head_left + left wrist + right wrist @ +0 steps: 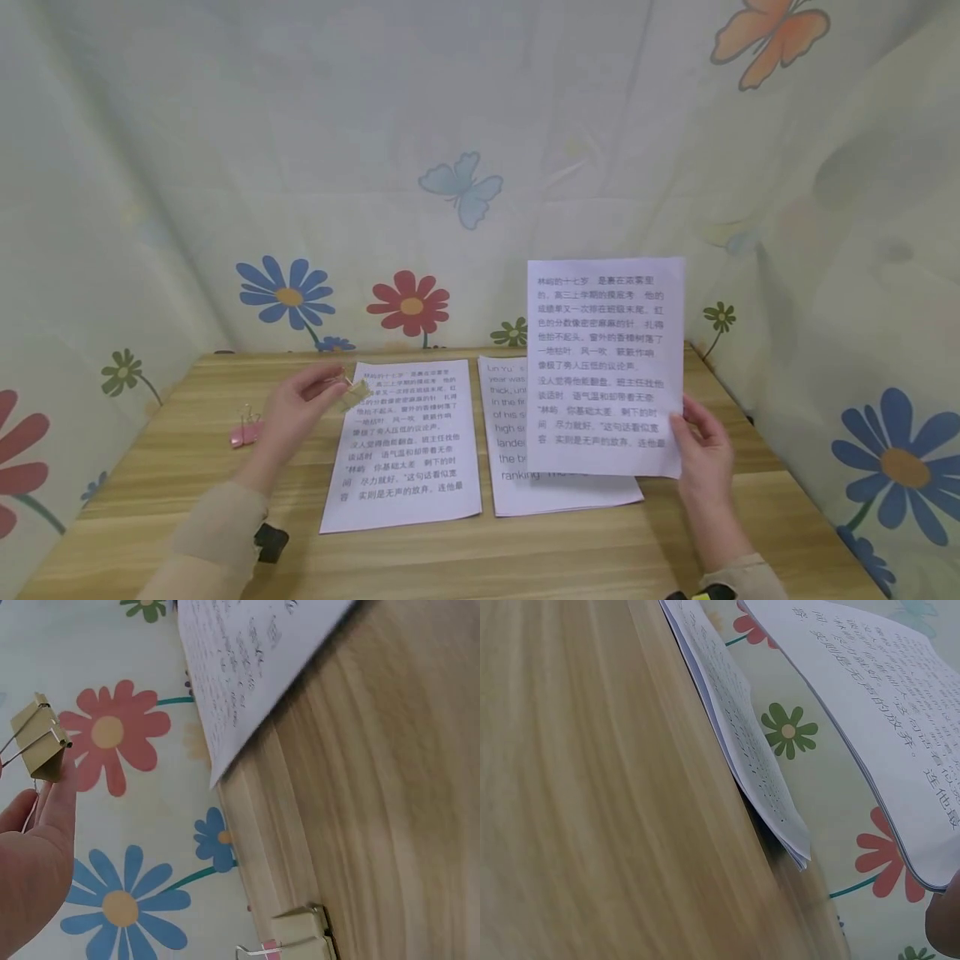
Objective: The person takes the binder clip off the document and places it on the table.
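My left hand (300, 410) pinches a yellow binder clip (354, 393) by its wire handles, above the top left corner of a stack of printed Chinese sheets (405, 442). In the left wrist view that clip (39, 742) points upward from the fingers. With thumb and fingers, my right hand (705, 458) grips the lower right edge of a second Chinese-printed stack (606, 367), raised off the table. In the right wrist view its layered edge shows near the thumb (943, 922). Beneath this raised stack lies an English-printed stack (570, 497), partly hidden.
A pink binder clip (246, 432) sits on the wooden table (420, 567) at the left. Another yellow binder clip (304, 937) lies there in the left wrist view. A curtain (360, 167) with flowers and butterflies hangs behind the table and along its sides.
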{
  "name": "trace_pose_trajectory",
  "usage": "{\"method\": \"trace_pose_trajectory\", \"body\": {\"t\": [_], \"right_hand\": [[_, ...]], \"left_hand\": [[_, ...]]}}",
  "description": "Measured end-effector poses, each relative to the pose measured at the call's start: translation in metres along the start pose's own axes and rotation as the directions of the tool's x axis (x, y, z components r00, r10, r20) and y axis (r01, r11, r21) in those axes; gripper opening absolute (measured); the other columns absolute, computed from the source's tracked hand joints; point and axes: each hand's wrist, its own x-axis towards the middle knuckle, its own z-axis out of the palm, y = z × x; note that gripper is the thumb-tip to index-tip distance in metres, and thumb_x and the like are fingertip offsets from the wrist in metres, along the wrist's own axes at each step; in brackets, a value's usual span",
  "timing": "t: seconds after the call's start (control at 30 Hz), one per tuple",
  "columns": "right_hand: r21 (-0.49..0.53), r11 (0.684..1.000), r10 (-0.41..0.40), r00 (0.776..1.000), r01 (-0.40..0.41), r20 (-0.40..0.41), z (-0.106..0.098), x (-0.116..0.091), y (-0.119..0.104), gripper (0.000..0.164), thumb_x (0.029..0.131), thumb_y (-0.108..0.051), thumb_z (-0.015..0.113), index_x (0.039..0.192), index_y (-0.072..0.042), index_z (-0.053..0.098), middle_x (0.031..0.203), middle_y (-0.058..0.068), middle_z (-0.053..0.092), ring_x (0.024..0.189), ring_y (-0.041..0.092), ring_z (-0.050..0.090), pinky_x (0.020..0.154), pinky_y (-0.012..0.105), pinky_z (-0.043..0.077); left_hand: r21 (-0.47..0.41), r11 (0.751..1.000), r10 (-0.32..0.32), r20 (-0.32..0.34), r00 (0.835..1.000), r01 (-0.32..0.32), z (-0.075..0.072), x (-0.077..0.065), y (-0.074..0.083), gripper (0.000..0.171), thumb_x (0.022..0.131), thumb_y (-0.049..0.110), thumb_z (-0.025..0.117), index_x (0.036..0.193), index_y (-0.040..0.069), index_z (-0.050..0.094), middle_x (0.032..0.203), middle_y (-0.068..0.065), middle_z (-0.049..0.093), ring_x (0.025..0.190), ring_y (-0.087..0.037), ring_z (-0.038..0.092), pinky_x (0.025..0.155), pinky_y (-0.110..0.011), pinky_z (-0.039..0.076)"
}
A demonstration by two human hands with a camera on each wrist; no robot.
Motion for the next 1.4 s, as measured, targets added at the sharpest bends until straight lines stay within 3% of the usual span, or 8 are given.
{"method": "trace_pose_trajectory", "body": {"t": [0.17,0.37,0.83,0.97,1.07,1.2,1.27,1.4], "right_hand": [[-0.007,1.000,0.015,1.000,-0.015,-0.019,-0.002,0.001,0.000,0.034,0.089,0.009,0.067,0.119,-0.008,0.070,0.094,-0.004,0.067,0.079,0.008,0.064,0.064,0.019,0.055],[-0.034,0.999,-0.003,1.000,0.002,-0.019,-0.006,0.004,0.000,0.033,0.090,0.008,0.066,0.120,-0.007,0.070,0.095,-0.005,0.067,0.078,0.008,0.064,0.063,0.019,0.054],[-0.054,0.998,0.008,0.999,-0.011,-0.048,-0.010,0.006,-0.003,0.033,0.090,0.009,0.065,0.118,-0.008,0.070,0.093,-0.005,0.066,0.078,0.008,0.063,0.063,0.018,0.054],[-0.059,0.998,0.008,0.999,-0.010,-0.044,-0.010,0.006,-0.002,0.034,0.090,0.009,0.065,0.119,-0.007,0.070,0.093,-0.005,0.066,0.076,0.008,0.063,0.062,0.018,0.054],[-0.070,0.997,0.004,0.999,-0.007,-0.046,-0.010,0.006,-0.002,0.034,0.090,0.008,0.065,0.121,-0.007,0.069,0.094,-0.004,0.066,0.077,0.009,0.063,0.062,0.018,0.054],[-0.121,0.993,0.001,0.999,-0.007,-0.049,-0.010,0.005,-0.002,0.034,0.092,0.005,0.065,0.123,-0.007,0.068,0.099,-0.002,0.062,0.084,0.010,0.060,0.065,0.017,0.053],[-0.136,0.991,0.004,0.999,-0.011,-0.049,-0.010,0.006,-0.002,0.034,0.092,0.004,0.065,0.124,-0.008,0.068,0.100,-0.001,0.061,0.087,0.011,0.059,0.067,0.016,0.053],[-0.137,0.991,0.006,0.999,-0.012,-0.047,-0.010,0.006,-0.003,0.035,0.092,0.004,0.065,0.125,-0.007,0.067,0.100,-0.002,0.061,0.089,0.012,0.059,0.068,0.016,0.053]], "left_hand": [[0.032,0.999,-0.034,0.038,0.999,0.033,-0.020,-0.013,-0.012,0.056,0.095,0.033,0.068,0.138,0.000,0.055,0.132,-0.019,0.060,0.110,-0.012,0.063,0.081,-0.010,0.048],[0.050,0.999,0.015,0.076,0.997,-0.019,-0.045,-0.024,-0.036,0.055,0.095,0.030,0.069,0.137,-0.002,0.055,0.126,-0.021,0.063,0.098,0.010,0.059,0.080,-0.011,0.049],[0.085,0.996,0.007,0.084,0.996,-0.014,-0.102,-0.042,-0.083,0.051,0.096,0.022,0.068,0.135,-0.009,0.054,0.126,-0.007,0.066,0.100,0.008,0.061,0.081,-0.009,0.048],[0.183,0.983,-0.048,0.087,0.995,0.032,-0.119,-0.047,-0.094,0.054,0.097,0.028,0.066,0.137,-0.006,0.053,0.132,-0.012,0.061,0.104,0.012,0.054,0.080,-0.007,0.044],[0.280,0.954,-0.132,0.087,0.988,0.103,-0.129,-0.049,-0.100,0.060,0.097,0.037,0.065,0.139,-0.003,0.053,0.137,-0.022,0.056,0.116,-0.010,0.057,0.083,-0.016,0.047],[0.326,0.927,-0.233,0.113,0.966,0.185,-0.138,-0.051,-0.106,0.071,0.096,0.048,0.062,0.141,-0.005,0.048,0.141,-0.029,0.048,0.129,-0.050,0.041,0.100,-0.053,0.043],[0.326,0.924,-0.254,0.133,0.958,0.200,-0.141,-0.052,-0.109,0.073,0.096,0.049,0.061,0.142,-0.006,0.047,0.142,-0.031,0.046,0.130,-0.055,0.037,0.097,-0.070,0.034],[0.349,0.920,-0.240,0.146,0.960,0.177,-0.145,-0.055,-0.115,0.068,0.096,0.045,0.063,0.139,-0.007,0.050,0.140,-0.033,0.046,0.128,-0.056,0.038,0.096,-0.071,0.033]]}}
